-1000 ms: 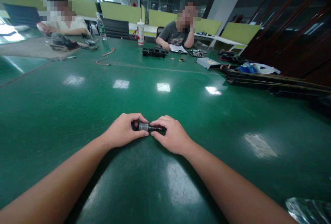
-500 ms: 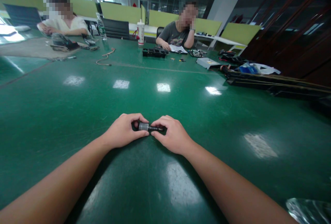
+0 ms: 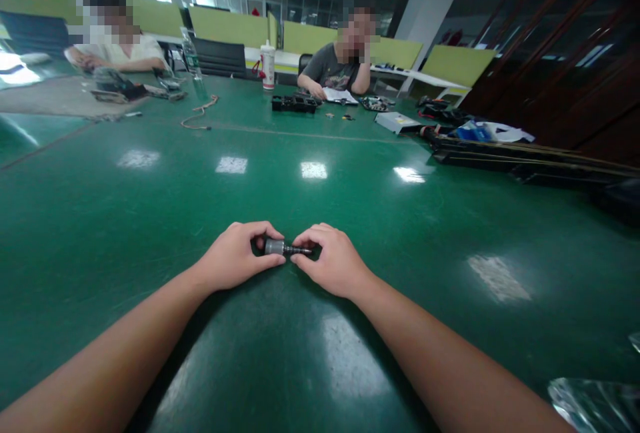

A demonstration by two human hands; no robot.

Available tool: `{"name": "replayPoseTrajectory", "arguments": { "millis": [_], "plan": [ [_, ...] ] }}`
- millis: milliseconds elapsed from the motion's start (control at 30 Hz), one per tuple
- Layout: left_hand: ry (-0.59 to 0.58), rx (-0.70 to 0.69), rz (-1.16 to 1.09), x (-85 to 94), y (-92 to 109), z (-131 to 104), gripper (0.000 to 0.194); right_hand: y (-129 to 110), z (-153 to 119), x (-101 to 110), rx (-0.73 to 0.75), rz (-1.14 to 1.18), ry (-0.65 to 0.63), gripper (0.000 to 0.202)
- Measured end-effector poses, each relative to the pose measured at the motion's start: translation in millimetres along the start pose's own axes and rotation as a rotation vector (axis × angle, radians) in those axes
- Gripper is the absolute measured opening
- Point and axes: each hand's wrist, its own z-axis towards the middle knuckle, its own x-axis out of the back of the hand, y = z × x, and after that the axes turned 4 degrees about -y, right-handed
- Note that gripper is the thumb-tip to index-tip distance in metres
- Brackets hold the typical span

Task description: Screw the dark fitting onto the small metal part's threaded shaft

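Observation:
A small metal part [image 3: 275, 247], with a grey cylinder at its left and a thin dark ribbed shaft at its right, lies sideways low over the green table [image 3: 320, 206]. My left hand [image 3: 243, 254] has thumb and fingers round the cylinder end. My right hand [image 3: 333, 258] pinches the shaft end between thumb and fingers. The fingertips of both hands are close together at the middle of the part. Whether the part rests on the table cannot be made out.
Across the table sit two people, one in white [image 3: 125, 53] and one in grey [image 3: 333, 70]. Far back stand a bottle [image 3: 192, 56], a white cup [image 3: 267, 66] and a black device [image 3: 295, 104]. Dark long pieces [image 3: 480, 153] lie right; clear plastic [image 3: 595, 406] is near right.
The camera view has shifted slightly, so the background sits a little further left. Both hands keep their hold on the part, with hardly any movement.

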Motion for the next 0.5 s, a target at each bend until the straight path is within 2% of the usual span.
{"name": "replayPoseTrajectory", "arguments": {
  "millis": [500],
  "plan": [
    [-0.003,0.0,-0.01,0.9,0.9,-0.4,0.024,1.9,1.7,-0.6,-0.019,0.0,0.003,0.008]
  ]
}}
